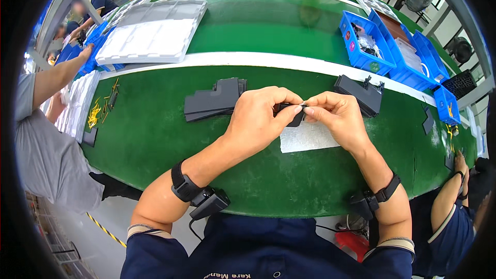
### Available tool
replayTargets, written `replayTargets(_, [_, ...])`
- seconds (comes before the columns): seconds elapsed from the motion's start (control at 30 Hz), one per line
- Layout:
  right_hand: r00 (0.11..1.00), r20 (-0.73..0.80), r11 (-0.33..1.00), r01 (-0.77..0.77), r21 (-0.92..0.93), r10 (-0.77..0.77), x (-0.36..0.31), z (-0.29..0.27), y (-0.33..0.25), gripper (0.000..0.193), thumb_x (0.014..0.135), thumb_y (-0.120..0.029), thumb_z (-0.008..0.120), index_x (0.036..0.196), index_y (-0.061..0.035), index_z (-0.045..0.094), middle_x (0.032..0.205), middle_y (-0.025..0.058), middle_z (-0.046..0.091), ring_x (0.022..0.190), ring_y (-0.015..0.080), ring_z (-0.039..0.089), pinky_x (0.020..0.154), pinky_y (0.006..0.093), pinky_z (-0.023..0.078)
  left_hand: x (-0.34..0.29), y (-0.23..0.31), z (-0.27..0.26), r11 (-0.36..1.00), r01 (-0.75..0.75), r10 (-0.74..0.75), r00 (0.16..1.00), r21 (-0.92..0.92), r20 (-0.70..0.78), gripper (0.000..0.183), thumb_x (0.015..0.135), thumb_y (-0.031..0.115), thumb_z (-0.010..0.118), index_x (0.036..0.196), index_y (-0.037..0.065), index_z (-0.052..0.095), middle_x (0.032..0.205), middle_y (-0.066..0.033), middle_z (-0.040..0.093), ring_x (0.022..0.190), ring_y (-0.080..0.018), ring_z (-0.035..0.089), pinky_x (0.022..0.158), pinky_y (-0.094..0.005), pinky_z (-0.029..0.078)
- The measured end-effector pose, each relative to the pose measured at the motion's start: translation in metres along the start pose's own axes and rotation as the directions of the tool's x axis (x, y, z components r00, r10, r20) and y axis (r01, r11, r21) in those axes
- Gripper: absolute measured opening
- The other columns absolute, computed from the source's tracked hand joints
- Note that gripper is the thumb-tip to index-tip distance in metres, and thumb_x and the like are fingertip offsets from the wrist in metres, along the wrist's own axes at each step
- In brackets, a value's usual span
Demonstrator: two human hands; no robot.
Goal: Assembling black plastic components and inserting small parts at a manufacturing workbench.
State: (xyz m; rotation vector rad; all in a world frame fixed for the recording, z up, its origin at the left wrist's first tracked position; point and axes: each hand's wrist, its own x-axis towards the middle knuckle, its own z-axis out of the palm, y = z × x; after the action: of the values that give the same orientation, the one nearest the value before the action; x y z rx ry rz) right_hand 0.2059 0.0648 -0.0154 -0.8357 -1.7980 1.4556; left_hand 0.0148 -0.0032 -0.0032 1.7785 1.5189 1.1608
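Observation:
My left hand and my right hand meet in front of me, fingertips pinched together. Between them is a small black part, mostly covered by my fingers, so its exact kind cannot be made out. The left thumb and forefinger grip its body; the right thumb and forefinger pinch its right end, where something small and pale shows. Beneath the hands a white cloth lies on the green tabletop. Left of my left hand sits a stack of flat dark grey pieces. Another dark stack lies beyond my right hand.
White trays are piled at the far left. Blue bins holding bagged parts stand at the far right. Yellow pieces lie near the left edge. Co-workers sit at both sides and across; one person's arm reaches in at left.

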Motion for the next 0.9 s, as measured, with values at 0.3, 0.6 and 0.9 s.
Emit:
replayTargets(0.3, [0.817, 0.051, 0.556, 0.435, -0.708, -0.574, -0.005, 0.020, 0.003, 0.011, 0.079, -0.001, 0.071, 0.089, 0.0019, 0.069, 0.069, 0.0144, 0.064, 0.062, 0.0287, 0.061, 0.056, 0.0388, 0.050, 0.001, -0.001, 0.003, 0.999, 0.034, -0.033, 0.997, 0.012, -0.074, 0.012, 0.085, 0.012, 0.071, 0.091, 0.001, 0.072, 0.079, -0.0048, 0.071, 0.066, -0.0071, 0.061, 0.059, -0.0241, 0.049])
replayTargets(0.6, [0.792, 0.139, 0.504, 0.501, -0.703, -0.594, -0.006, 0.018, 0.001, 0.018, 0.080, 0.003, 0.065, 0.098, 0.0063, 0.065, 0.077, 0.0161, 0.065, 0.066, 0.0290, 0.060, 0.056, 0.0392, 0.049, 0.002, 0.003, 0.006, 0.996, 0.082, -0.080, 0.994, 0.019, -0.075, 0.012, 0.082, 0.012, 0.070, 0.085, 0.001, 0.070, 0.078, -0.0046, 0.071, 0.063, -0.0065, 0.060, 0.056, -0.0234, 0.047])
replayTargets(0.9, [0.910, -0.010, 0.749, 0.334, -0.572, -0.414, -0.004, 0.019, -0.002, 0.016, 0.082, -0.004, 0.069, 0.098, -0.0012, 0.069, 0.071, 0.0116, 0.065, 0.061, 0.0226, 0.061, 0.056, 0.0332, 0.049, 0.005, -0.007, 0.003, 0.997, 0.038, -0.040, 0.999, -0.070, -0.022, 0.015, 0.083, 0.012, 0.071, 0.090, 0.000, 0.069, 0.086, -0.0068, 0.070, 0.073, -0.0108, 0.065, 0.063, -0.0253, 0.050])
